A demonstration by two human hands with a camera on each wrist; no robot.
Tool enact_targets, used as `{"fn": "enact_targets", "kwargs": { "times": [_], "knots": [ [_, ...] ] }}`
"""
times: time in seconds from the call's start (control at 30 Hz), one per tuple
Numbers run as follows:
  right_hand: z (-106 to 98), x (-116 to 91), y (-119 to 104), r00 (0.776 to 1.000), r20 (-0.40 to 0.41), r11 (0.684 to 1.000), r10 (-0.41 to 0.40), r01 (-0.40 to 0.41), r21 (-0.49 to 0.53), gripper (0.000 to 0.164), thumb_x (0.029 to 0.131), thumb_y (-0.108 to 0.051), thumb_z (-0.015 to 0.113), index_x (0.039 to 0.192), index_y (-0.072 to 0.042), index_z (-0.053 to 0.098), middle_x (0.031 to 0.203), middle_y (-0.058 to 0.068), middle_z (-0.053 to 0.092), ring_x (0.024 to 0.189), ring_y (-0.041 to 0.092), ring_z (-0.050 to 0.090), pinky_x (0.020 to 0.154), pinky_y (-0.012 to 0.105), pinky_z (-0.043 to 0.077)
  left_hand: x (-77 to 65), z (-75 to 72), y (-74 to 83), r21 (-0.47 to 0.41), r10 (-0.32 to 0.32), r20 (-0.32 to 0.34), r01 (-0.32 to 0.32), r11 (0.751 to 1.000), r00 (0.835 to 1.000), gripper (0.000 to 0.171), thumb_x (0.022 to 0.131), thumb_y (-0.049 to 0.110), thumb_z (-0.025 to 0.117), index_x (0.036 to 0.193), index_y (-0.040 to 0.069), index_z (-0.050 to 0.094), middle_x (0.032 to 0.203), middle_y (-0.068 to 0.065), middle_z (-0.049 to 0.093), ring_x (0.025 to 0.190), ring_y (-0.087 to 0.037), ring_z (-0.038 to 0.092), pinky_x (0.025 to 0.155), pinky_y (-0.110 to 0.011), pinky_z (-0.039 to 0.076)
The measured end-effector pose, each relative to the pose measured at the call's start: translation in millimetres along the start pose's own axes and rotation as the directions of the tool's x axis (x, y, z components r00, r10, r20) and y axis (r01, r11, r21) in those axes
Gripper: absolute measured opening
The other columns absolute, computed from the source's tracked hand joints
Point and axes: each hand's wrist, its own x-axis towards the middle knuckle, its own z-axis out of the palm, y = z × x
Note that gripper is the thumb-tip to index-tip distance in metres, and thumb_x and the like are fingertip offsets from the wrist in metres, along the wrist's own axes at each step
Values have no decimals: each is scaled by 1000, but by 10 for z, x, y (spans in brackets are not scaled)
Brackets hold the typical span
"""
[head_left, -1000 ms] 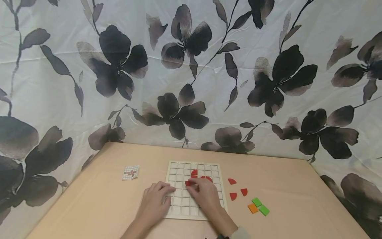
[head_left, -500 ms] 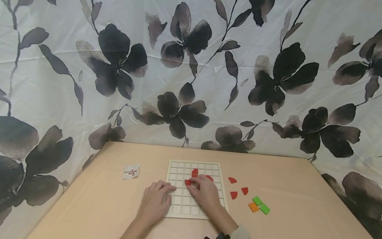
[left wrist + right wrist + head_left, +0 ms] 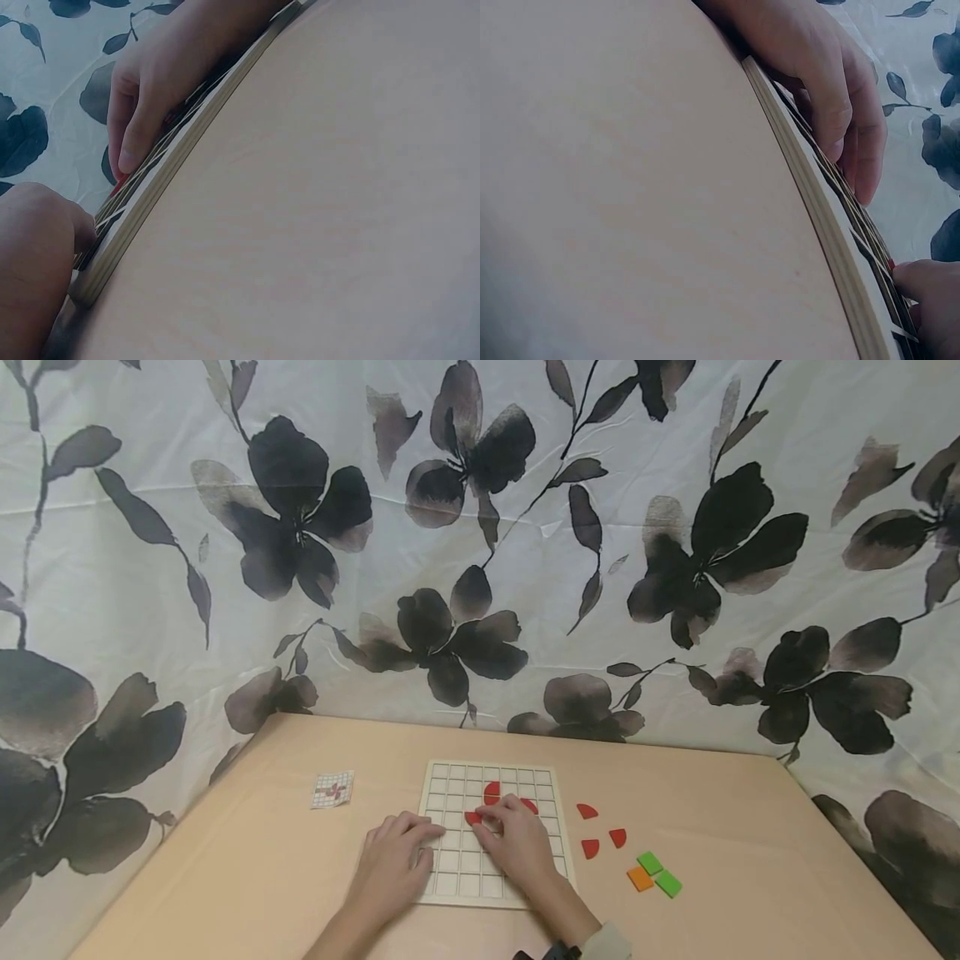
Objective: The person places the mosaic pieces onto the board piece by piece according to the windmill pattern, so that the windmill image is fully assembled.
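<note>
A pale square-grid board (image 3: 457, 885) lies on the table in the head view. My right hand (image 3: 517, 843) is over its middle, thumb and index finger pinching a red quarter-circle tile (image 3: 472, 817) against the grid. Behind those fingers sit another red tile (image 3: 492, 792) and a partly covered red one (image 3: 529, 806). My left hand (image 3: 393, 856) rests on the board's left edge with relaxed fingers. From the left wrist, a sliver of the red tile (image 3: 118, 184) shows below the right fingertips. In the right wrist view the left hand (image 3: 821, 86) touches the board's far side.
Right of the board lie loose red quarter-circle tiles (image 3: 590, 849), green square tiles (image 3: 668, 883) and an orange square tile (image 3: 640, 878). A small pattern card (image 3: 332, 790) is at the left. A floral cloth (image 3: 570, 568) hangs behind the table (image 3: 225, 860).
The head view has shifted slightly. Both hands stay in nearly the same places on the board, and the right fingers now cover a bit more of the red tile behind them.
</note>
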Motion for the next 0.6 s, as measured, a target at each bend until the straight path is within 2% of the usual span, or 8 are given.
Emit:
{"fn": "enact_targets", "kwargs": {
  "times": [0.6],
  "knots": [
    [-22,-7,12,1000,18,1000,8,-9,28,24,81,-35,73,102,-25,74,83,-12,53,65,3,41,56,17,35,5,20,-18,-2,7,-6,-7,1000,1000,25,83,19,64,103,32,70,107,16,59,100,-7,49,88,-35,36]
  ]
}}
